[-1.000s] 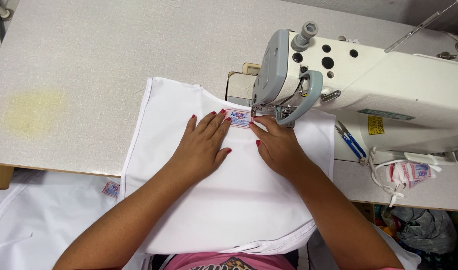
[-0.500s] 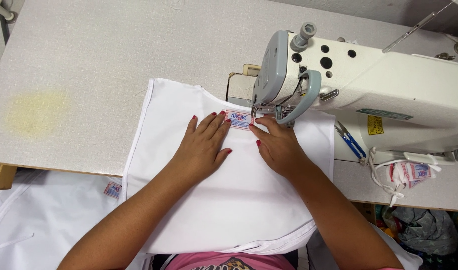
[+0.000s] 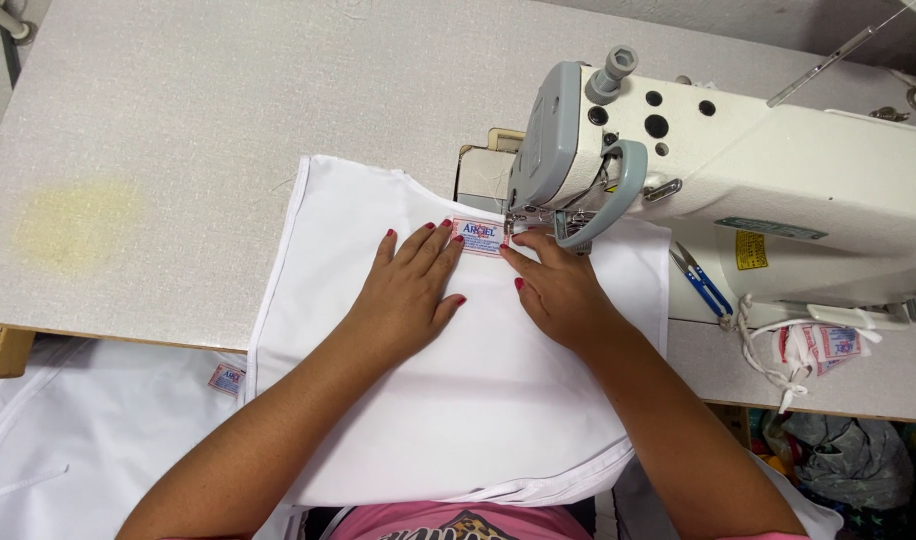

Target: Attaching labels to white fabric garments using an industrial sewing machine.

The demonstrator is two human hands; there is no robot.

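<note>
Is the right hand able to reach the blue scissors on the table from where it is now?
Probably yes. The right hand lies flat on the white fabric, holding nothing. The blue scissors lie just to its right, beside the sewing machine, with nothing between.

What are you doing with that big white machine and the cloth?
A person is sewing at a white sewing machine on a speckled grey table. Both hands lie flat on a white garment, the left hand and the right hand, with a small printed label between the fingertips, right by the needle. Blue snips lie by the machine, and more white cloth hangs below the table edge.
</note>
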